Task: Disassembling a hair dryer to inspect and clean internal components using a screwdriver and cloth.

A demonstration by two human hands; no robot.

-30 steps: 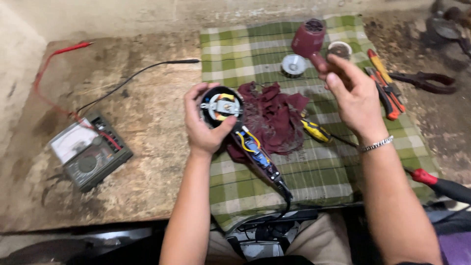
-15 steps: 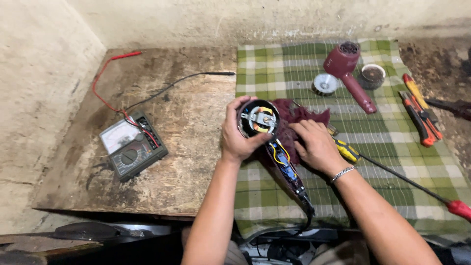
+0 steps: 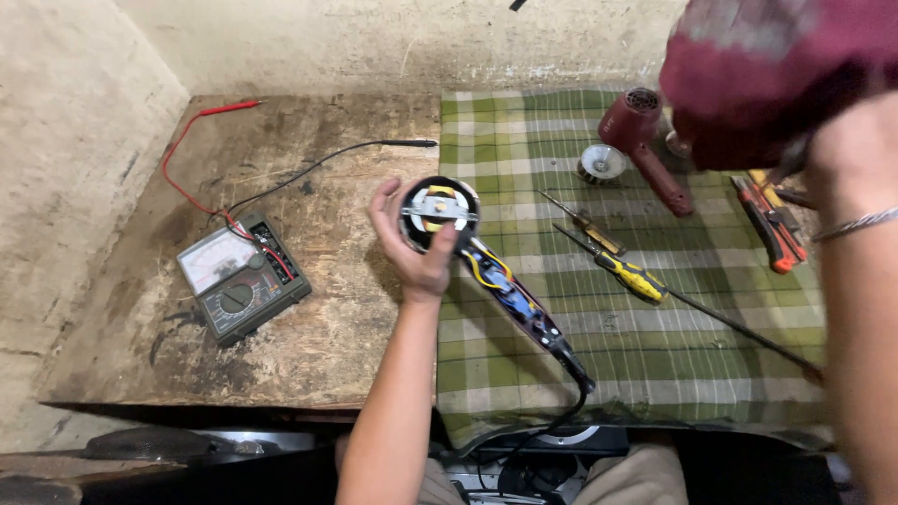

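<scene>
Gripping an opened power tool (image 3: pixel 468 252), left hand (image 3: pixel 412 248); right hand (image 3: pixel 856 159) lifts maroon rag (image 3: pixel 767 65).

Wooden bench (image 3: pixel 309 346): multimeter (image 3: pixel 241 279), checked cloth (image 3: pixel 655 355)

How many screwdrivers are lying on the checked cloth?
2: a small brownish-handled screwdriver and, just below it, a yellow-and-black-handled screwdriver, both right of the opened tool. The raised red rag may hide others.
</scene>
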